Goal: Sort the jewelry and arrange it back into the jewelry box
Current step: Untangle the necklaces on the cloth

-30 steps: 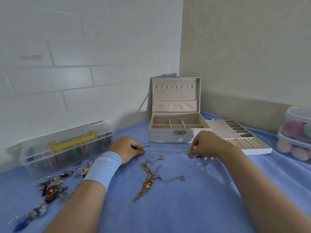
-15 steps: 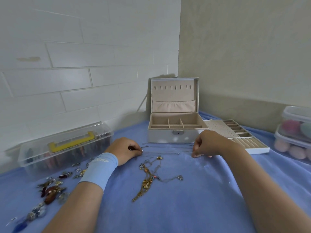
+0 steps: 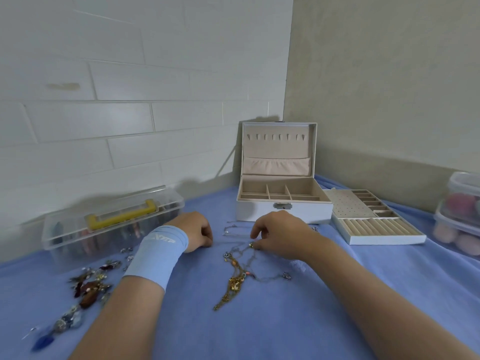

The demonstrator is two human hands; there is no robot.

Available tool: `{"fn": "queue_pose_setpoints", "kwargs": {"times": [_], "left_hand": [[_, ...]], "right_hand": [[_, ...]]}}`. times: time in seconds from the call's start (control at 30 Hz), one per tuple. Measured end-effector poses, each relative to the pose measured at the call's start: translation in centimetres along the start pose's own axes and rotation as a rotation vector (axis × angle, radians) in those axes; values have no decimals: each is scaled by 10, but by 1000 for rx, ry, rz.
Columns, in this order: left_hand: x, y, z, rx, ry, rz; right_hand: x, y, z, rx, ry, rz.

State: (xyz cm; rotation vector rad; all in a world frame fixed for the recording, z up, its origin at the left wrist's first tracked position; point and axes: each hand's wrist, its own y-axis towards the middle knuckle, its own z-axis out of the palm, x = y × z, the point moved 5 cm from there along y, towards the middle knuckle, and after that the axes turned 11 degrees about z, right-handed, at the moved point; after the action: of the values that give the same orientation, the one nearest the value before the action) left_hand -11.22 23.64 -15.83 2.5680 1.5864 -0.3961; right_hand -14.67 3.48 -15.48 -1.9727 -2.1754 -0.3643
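so this was the untangling bit. the necklaces [image 3: 235,278] lay in a knotted heap on the blue cloth [image 3: 259,328], just in front of the open jewelry box [image 3: 283,215], whose compartments looked bare. the right hand [image 3: 281,236] had its fingers [image 3: 257,231] curled down, seemingly pinching a small gold charm [image 3: 251,245] at the top of the tangle. the left hand [image 3: 198,231] sat curled on the cloth beside it, couldn't tell if it held a chain. next move, i'd guess: tease one chain loose slowly, lift it without dragging the rest, then hang it on the lid hooks [image 3: 275,137].
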Motion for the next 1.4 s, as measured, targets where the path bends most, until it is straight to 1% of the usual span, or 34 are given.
{"fn": "queue_pose_setpoints", "kwargs": {"times": [0.1,0.27,0.4,0.47,0.53,0.57,0.6,0.7,0.83,0.9,0.97,1.03,1.17,1.27,1.4], "left_hand": [[7,-7,-6,79,53,-18],[16,-16,-15,102,64,-54],[15,-21,-16,151,111,-89],[6,-18,-18,84,114,-54],[-10,-11,-16,-28,68,35],[-19,-8,-13,-49,38,73],[-26,-5,-7,-45,22,94],[-31,0,3,-9,35,79],[-28,0,4,-5,25,86],[-27,-1,3,-11,1,85],[-23,-3,2,-20,-72,73],[-18,-5,1,-13,-176,60],[-13,-8,5,59,-314,19],[-10,-12,5,132,-329,-51],[-1,-18,-1,180,-308,-137]], "right_hand": [[1,1,2,0,-7,-9],[1,0,3,25,62,-12],[2,2,7,33,127,-17],[5,3,12,49,136,-16],[8,5,15,45,134,-14],[8,5,15,37,144,-15],[9,5,15,26,165,-16],[7,5,15,8,241,-2],[8,6,19,37,310,8],[8,5,16,41,398,31],[5,3,11,63,576,89],[2,-1,8,119,738,159],[1,-5,9,232,935,213],[4,-6,12,316,1061,235],[10,-8,14,430,1158,205]]}}
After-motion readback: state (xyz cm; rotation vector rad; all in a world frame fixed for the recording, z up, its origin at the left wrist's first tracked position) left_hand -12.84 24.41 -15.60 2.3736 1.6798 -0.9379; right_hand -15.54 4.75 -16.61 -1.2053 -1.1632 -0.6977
